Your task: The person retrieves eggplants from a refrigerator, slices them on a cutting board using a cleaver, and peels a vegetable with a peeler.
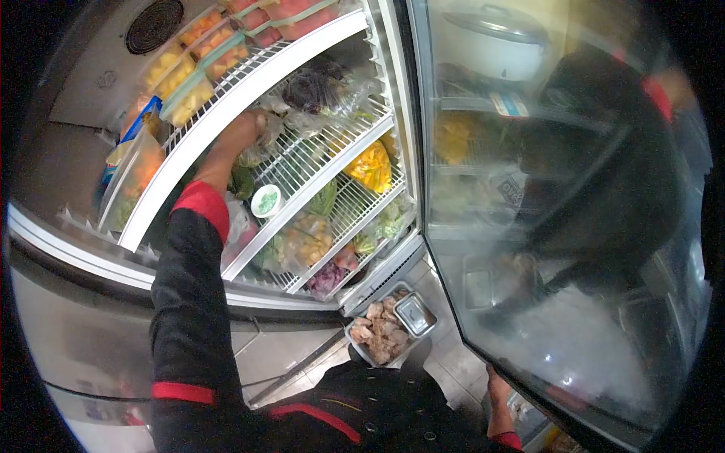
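Observation:
My left hand [243,137] reaches into the open fridge below the top shelf's white front edge [257,106]. Its fingers are closed around a clear plastic bag [263,148] with something green in it. A white tub [266,201] with green content stands on the wire shelf just below that hand. Dark leafy produce in plastic [310,89] lies to the right of it. My right hand [498,385] is low at the right, beside the lower edge of the glass door [529,226]; its fingers are partly hidden by the door edge.
Cut fruit in clear containers [181,79] fills the top shelf. Bagged yellow pieces [370,164] and purple produce [326,280] lie on lower shelves. A tub of raw meat pieces [380,332] with a small metal tray [414,314] is below, near my body.

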`<action>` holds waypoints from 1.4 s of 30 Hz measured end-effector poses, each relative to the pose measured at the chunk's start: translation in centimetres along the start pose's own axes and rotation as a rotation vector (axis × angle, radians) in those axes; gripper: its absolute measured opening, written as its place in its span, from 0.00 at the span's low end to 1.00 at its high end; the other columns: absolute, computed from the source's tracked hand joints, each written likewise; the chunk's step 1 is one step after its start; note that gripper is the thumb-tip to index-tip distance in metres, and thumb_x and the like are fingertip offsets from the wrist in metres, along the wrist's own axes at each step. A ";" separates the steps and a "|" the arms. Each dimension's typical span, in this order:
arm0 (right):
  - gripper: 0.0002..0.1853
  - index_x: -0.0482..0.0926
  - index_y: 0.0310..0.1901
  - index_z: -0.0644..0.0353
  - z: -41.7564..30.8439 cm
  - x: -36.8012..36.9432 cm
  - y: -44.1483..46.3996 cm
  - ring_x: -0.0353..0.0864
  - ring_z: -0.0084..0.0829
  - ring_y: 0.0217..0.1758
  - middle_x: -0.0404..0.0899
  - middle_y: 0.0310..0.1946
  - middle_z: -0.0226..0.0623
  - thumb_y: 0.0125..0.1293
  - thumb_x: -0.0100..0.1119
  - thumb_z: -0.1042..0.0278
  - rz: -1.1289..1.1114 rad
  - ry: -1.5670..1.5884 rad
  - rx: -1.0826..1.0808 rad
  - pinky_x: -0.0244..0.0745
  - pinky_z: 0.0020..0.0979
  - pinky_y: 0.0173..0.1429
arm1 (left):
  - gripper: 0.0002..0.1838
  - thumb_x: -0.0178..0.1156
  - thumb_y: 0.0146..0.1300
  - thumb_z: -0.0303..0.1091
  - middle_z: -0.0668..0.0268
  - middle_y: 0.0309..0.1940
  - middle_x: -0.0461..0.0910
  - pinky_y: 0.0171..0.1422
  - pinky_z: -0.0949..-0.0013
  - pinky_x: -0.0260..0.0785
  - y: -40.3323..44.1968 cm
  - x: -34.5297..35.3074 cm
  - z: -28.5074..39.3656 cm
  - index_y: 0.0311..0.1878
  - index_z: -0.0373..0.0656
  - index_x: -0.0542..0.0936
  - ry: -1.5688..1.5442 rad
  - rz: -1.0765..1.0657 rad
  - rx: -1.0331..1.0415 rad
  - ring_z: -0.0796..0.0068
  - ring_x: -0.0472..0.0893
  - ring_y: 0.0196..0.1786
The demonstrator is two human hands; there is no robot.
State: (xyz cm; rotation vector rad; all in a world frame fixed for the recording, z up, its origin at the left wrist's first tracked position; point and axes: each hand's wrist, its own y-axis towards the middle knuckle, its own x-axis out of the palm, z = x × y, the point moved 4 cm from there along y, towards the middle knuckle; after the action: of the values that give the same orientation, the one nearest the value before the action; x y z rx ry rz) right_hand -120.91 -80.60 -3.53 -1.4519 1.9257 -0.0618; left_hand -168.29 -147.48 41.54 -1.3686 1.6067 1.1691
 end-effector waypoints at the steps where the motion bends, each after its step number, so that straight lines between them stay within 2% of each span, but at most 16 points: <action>1: 0.18 0.80 0.52 0.63 0.7 0.2 0.5 0.77 0.43 0.55 0.81 0.49 0.43 0.64 0.69 0.64 -0.004 -0.099 -0.011 0.69 0.42 0.64 | 0.22 0.59 0.69 0.44 0.50 0.60 0.80 0.68 0.50 0.70 -0.6 -0.5 -0.4 0.63 0.49 0.80 0.003 0.004 -0.002 0.50 0.80 0.62; 3: 0.17 0.80 0.51 0.63 2.0 0.6 1.3 0.77 0.43 0.53 0.81 0.47 0.43 0.63 0.68 0.65 0.021 -0.130 -0.061 0.69 0.42 0.63 | 0.26 0.60 0.68 0.50 0.47 0.54 0.83 0.65 0.47 0.72 -3.1 -3.6 -1.1 0.62 0.42 0.80 -0.060 0.554 0.068 0.46 0.81 0.59; 8: 0.18 0.80 0.50 0.63 2.2 0.3 2.1 0.77 0.42 0.50 0.81 0.47 0.41 0.60 0.72 0.67 0.015 -0.095 -0.083 0.70 0.40 0.62 | 0.24 0.55 0.75 0.48 0.54 0.57 0.83 0.66 0.59 0.71 -7.8 -5.7 -0.7 0.62 0.39 0.79 -0.568 0.485 -0.228 0.59 0.80 0.61; 10: 0.18 0.81 0.48 0.60 4.3 1.6 2.5 0.79 0.42 0.51 0.82 0.46 0.40 0.57 0.75 0.70 0.202 -0.057 -0.246 0.71 0.40 0.62 | 0.22 0.50 0.79 0.50 0.60 0.49 0.82 0.60 0.61 0.73 -8.1 -3.6 0.1 0.57 0.41 0.79 -1.410 0.289 -0.388 0.65 0.81 0.52; 12: 0.24 0.81 0.52 0.59 12.2 5.3 5.0 0.81 0.43 0.53 0.83 0.48 0.42 0.53 0.79 0.70 0.103 -0.039 -0.129 0.73 0.41 0.62 | 0.19 0.48 0.80 0.50 0.64 0.47 0.82 0.56 0.62 0.75 -8.9 -3.0 1.6 0.56 0.45 0.79 -1.805 0.222 -0.444 0.69 0.81 0.49; 13: 0.34 0.78 0.59 0.62 13.8 7.7 5.7 0.82 0.39 0.55 0.85 0.47 0.42 0.51 0.82 0.63 -0.021 0.005 -0.477 0.76 0.42 0.60 | 0.18 0.47 0.81 0.49 0.65 0.47 0.82 0.54 0.63 0.75 -10.2 -4.1 3.7 0.55 0.47 0.79 -1.909 0.250 -0.386 0.71 0.81 0.48; 14: 0.31 0.78 0.61 0.57 17.6 10.2 7.2 0.84 0.35 0.50 0.86 0.47 0.36 0.54 0.76 0.61 -0.295 -0.201 -0.235 0.78 0.40 0.59 | 0.19 0.47 0.81 0.51 0.66 0.47 0.83 0.52 0.63 0.76 -10.8 -4.2 4.1 0.56 0.46 0.78 -1.859 0.184 -0.443 0.71 0.82 0.48; 16: 0.15 0.85 0.56 0.35 16.5 14.1 6.0 0.84 0.36 0.55 0.88 0.51 0.29 0.72 0.58 0.61 -0.629 -0.914 -0.900 0.78 0.35 0.62 | 0.22 0.48 0.80 0.54 0.66 0.46 0.82 0.53 0.61 0.78 -13.2 -4.3 6.3 0.57 0.45 0.76 -2.084 0.078 -0.356 0.70 0.83 0.47; 17: 0.15 0.85 0.57 0.42 16.3 16.8 6.9 0.85 0.35 0.53 0.87 0.53 0.35 0.71 0.58 0.63 -0.735 -0.628 -0.819 0.78 0.36 0.60 | 0.23 0.48 0.79 0.56 0.66 0.44 0.82 0.55 0.59 0.78 -14.7 -4.7 7.6 0.56 0.45 0.76 -2.169 0.022 -0.318 0.70 0.83 0.46; 20: 0.24 0.84 0.53 0.59 -1.0 20.0 7.2 0.85 0.42 0.54 0.84 0.54 0.46 0.67 0.59 0.47 -0.702 -0.372 -0.334 0.76 0.40 0.61 | 0.22 0.51 0.78 0.56 0.68 0.46 0.81 0.57 0.59 0.76 -21.2 -5.9 12.2 0.56 0.47 0.76 -2.206 -0.034 -0.316 0.70 0.82 0.49; 27: 0.18 0.80 0.58 0.62 -43.9 16.9 3.3 0.88 0.34 0.50 0.88 0.46 0.46 0.72 0.61 0.63 -0.449 0.335 -0.855 0.80 0.34 0.56 | 0.21 0.62 0.73 0.46 0.69 0.47 0.81 0.58 0.68 0.73 -38.9 4.9 13.5 0.59 0.41 0.78 -1.309 -0.337 -0.092 0.79 0.78 0.51; 33: 0.21 0.78 0.61 0.61 -66.7 15.5 5.5 0.83 0.48 0.57 0.83 0.53 0.50 0.67 0.60 0.69 -0.102 0.393 -1.261 0.78 0.42 0.60 | 0.27 0.66 0.69 0.53 0.66 0.45 0.84 0.55 0.66 0.74 -62.5 18.5 11.6 0.60 0.41 0.80 -1.290 -0.733 -0.693 0.73 0.80 0.47; 36: 0.24 0.77 0.61 0.63 -73.0 18.0 9.4 0.84 0.47 0.56 0.85 0.49 0.51 0.65 0.63 0.65 0.218 0.181 -1.335 0.80 0.41 0.56 | 0.35 0.60 0.66 0.65 0.54 0.42 0.87 0.51 0.61 0.75 -75.5 22.0 12.4 0.52 0.38 0.84 -0.979 -0.783 -0.683 0.64 0.84 0.45; 38: 0.26 0.78 0.61 0.61 -74.6 20.0 12.0 0.82 0.50 0.58 0.83 0.51 0.55 0.61 0.64 0.63 0.272 -0.095 -0.995 0.78 0.44 0.61 | 0.38 0.58 0.65 0.68 0.50 0.43 0.87 0.51 0.58 0.75 -85.2 26.1 13.4 0.52 0.36 0.84 -0.967 -0.822 -0.678 0.59 0.85 0.45; 40: 0.25 0.78 0.62 0.54 -76.3 23.0 8.9 0.81 0.49 0.58 0.81 0.56 0.54 0.61 0.62 0.61 -0.026 -0.434 -1.002 0.75 0.42 0.65 | 0.37 0.58 0.66 0.68 0.51 0.41 0.86 0.50 0.59 0.75 -88.8 25.9 14.8 0.51 0.36 0.83 -0.991 -0.910 -0.968 0.60 0.84 0.44; 42: 0.23 0.77 0.62 0.49 -76.4 30.5 6.6 0.82 0.47 0.58 0.80 0.59 0.51 0.63 0.59 0.61 0.069 -0.734 -1.418 0.74 0.45 0.65 | 0.37 0.58 0.66 0.68 0.52 0.40 0.86 0.49 0.59 0.74 -90.4 25.3 15.9 0.50 0.36 0.83 -1.020 -0.933 -1.158 0.60 0.84 0.43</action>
State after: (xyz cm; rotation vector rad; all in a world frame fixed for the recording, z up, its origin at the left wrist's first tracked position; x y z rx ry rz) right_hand -172.45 -132.17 35.11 -1.7470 1.2587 1.8916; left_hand -84.78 -143.62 -3.95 -1.4069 -0.5412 1.7209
